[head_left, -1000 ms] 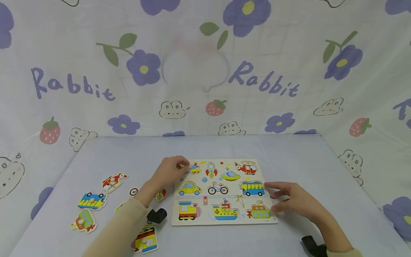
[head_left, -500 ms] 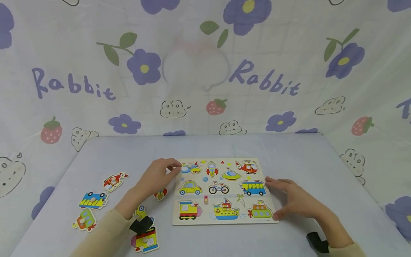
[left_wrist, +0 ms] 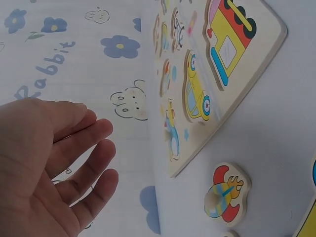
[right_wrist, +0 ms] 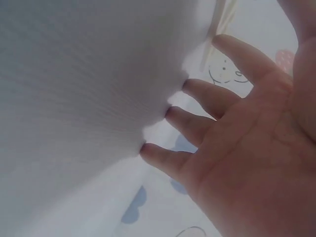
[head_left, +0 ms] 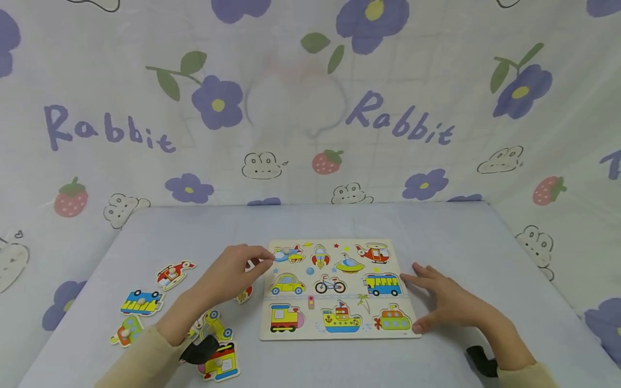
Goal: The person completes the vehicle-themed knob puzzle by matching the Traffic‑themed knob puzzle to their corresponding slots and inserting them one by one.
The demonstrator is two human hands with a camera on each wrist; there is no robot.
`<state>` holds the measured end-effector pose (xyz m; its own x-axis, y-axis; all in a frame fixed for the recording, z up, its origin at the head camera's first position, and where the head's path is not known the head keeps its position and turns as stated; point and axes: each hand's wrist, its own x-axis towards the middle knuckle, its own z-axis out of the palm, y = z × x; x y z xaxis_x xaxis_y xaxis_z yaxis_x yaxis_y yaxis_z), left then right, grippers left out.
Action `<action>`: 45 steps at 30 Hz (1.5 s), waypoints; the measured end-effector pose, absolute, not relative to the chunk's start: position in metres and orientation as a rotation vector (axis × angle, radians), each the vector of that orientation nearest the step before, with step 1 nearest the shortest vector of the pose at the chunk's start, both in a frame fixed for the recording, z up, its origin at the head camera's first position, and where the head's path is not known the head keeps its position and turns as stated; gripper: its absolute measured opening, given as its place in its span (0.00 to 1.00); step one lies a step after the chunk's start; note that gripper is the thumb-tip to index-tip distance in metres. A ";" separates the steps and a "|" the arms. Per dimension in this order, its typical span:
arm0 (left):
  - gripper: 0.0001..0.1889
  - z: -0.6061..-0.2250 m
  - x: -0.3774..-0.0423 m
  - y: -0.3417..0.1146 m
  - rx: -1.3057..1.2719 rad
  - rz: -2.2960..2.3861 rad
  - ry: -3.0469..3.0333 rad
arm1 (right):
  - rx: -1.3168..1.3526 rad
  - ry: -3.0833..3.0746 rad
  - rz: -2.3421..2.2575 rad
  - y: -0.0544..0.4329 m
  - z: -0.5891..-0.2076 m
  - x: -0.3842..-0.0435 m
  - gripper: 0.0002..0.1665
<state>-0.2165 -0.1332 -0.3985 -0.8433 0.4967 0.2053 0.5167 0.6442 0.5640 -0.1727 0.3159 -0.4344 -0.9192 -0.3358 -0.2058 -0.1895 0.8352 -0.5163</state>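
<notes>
puzzle board (head_left: 310, 319) against spread right hand (head_left: 448, 302), rocket piece (head_left: 245, 295) partly behind slack left hand (head_left: 232, 274), both empty

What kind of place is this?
Probably a makeshift tabletop recording or play corner indoors, though the wider room isn't shown. Clues: a "Rabbit"-print cloth backdrop behind and beside a pale table, with a vehicle puzzle board on it.

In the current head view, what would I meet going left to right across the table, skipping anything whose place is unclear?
Submarine piece, helicopter piece, train piece, puzzle board, right hand.
</notes>
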 end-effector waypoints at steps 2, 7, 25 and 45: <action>0.07 -0.398 -0.215 -0.135 -0.880 -1.001 -2.808 | -0.387 2.719 -0.708 0.315 -0.434 -0.174 0.64; 0.06 -0.399 -0.209 -0.144 -0.868 -1.013 -2.804 | -0.355 2.700 -0.675 0.314 -0.436 -0.177 0.69; 0.06 -0.397 -0.187 -0.171 -0.754 -1.009 -2.834 | -0.420 2.795 -0.515 0.314 -0.445 -0.175 0.70; 0.12 -0.418 -0.173 -0.217 -0.509 -1.047 -2.780 | -0.405 2.772 -0.507 0.312 -0.443 -0.175 0.70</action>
<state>-0.1732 -0.2169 -0.4180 -0.9351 0.2658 0.2345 0.3545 0.7030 0.6165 -0.1745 0.3121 -0.4428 -0.9175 -0.3224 -0.2329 -0.2191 0.8984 -0.3806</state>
